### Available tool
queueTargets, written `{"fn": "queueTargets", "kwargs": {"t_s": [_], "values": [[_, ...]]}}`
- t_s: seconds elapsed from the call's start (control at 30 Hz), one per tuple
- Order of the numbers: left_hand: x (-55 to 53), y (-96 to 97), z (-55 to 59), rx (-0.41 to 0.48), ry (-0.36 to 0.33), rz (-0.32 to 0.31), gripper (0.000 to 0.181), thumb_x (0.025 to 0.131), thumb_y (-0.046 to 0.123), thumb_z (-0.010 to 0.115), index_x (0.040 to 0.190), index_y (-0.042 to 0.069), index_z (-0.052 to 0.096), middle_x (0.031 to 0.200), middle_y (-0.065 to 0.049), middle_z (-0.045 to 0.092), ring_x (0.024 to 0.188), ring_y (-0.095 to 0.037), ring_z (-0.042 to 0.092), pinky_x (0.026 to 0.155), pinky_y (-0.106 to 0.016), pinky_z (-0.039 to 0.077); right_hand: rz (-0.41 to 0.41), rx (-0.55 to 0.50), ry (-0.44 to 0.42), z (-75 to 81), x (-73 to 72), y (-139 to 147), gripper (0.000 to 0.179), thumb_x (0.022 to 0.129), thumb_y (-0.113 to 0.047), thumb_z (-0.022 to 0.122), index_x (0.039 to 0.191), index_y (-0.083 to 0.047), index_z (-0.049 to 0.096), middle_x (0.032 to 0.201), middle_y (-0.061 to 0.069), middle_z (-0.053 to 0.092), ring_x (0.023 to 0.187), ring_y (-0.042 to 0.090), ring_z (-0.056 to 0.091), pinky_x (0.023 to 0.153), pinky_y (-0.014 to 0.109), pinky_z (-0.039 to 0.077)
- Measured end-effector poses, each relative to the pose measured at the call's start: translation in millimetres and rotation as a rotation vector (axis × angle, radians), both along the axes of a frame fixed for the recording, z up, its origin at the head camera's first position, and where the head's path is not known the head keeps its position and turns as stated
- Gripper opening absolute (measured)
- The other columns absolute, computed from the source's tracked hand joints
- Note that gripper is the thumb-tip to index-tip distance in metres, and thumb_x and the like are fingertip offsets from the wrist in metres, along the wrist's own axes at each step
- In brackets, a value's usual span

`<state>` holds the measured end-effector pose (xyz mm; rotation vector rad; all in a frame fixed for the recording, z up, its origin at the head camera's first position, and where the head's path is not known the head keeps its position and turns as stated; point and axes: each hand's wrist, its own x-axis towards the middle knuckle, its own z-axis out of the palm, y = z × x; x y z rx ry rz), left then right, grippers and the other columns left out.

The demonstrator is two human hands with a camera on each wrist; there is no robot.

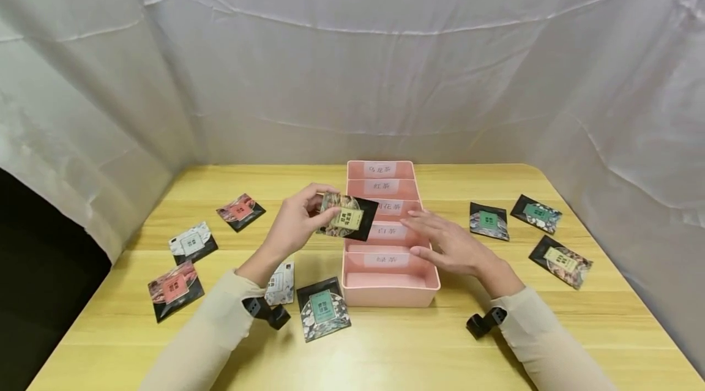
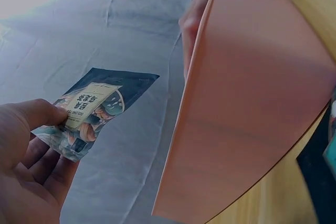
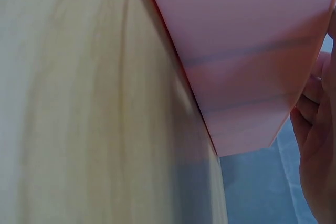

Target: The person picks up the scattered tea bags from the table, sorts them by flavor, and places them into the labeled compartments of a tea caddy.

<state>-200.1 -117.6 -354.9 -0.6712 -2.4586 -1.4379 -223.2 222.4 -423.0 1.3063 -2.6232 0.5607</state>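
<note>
The left hand pinches a black packet with a yellow label between its thumb and fingers. The packet is up in the air, over the left side of the pink box. From the head view, it covers part of the box's left edge and some of the middle slots. The box has five slots in a row, each with a white paper tag.

The right hand is at the box's right edge, its fingers loose and reaching over the top. I cannot tell if they touch the edge. This hand hides part of the right side.

More packets lie around the box on the wood table. On the left are a far red packet, a white packet and a near red packet. The left arm partly hides another white one. A big green packet lies just beside the box's near left corner. On the right are a small green packet, a flowery green packet and a yellow packet. Behind the table hangs a pale cloth.
</note>
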Motion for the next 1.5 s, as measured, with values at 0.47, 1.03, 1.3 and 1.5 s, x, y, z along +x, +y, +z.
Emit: {"fn": "queueTargets", "kwargs": {"t_s": [0.47,1.03,1.3,1.5], "values": [[-48.0,9.1,16.4,-0.039,-0.018,0.028,0.03,0.095,0.01,0.063,0.125,0.011,0.061,0.106,-0.009,0.065,0.088,-0.023,0.066,0.059,-0.032,0.055,-0.004,0.016,0.04,-2.2,2.9,1.2,0.064,0.097,-0.043,0.057,0.151,-0.013,0.04,0.153,0.011,0.038,0.141,0.034,0.031,0.11,0.058,0.03],[-110.5,27.4,24.7,-0.084,-0.057,0.039,0.033,0.095,0.011,0.064,0.128,0.011,0.06,0.107,-0.01,0.066,0.093,-0.022,0.063,0.07,-0.032,0.056,-0.019,0.017,0.033,-2.5,4.9,-0.1,0.061,0.098,-0.043,0.055,0.15,-0.014,0.042,0.153,0.013,0.037,0.141,0.035,0.031,0.109,0.059,0.031],[-133.8,30.9,24.2,-0.094,-0.056,0.032,0.031,0.096,0.01,0.062,0.127,0.008,0.061,0.09,-0.007,0.061,0.073,-0.017,0.052,0.06,-0.027,0.047,-0.015,0.027,0.023,-3.1,4.3,-4.5,0.061,0.098,-0.043,0.054,0.15,-0.014,0.042,0.153,0.012,0.037,0.142,0.034,0.03,0.11,0.057,0.031],[-148.0,33.5,25.6,-0.13,-0.033,0.025,0.03,0.097,0.012,0.062,0.127,0.01,0.063,0.082,-0.003,0.056,0.066,-0.016,0.045,0.056,-0.026,0.041,-0.013,0.024,0.022,-1.5,5.8,-7.6,0.06,0.098,-0.042,0.054,0.15,-0.013,0.042,0.154,0.013,0.036,0.141,0.034,0.031,0.111,0.056,0.03]]}}
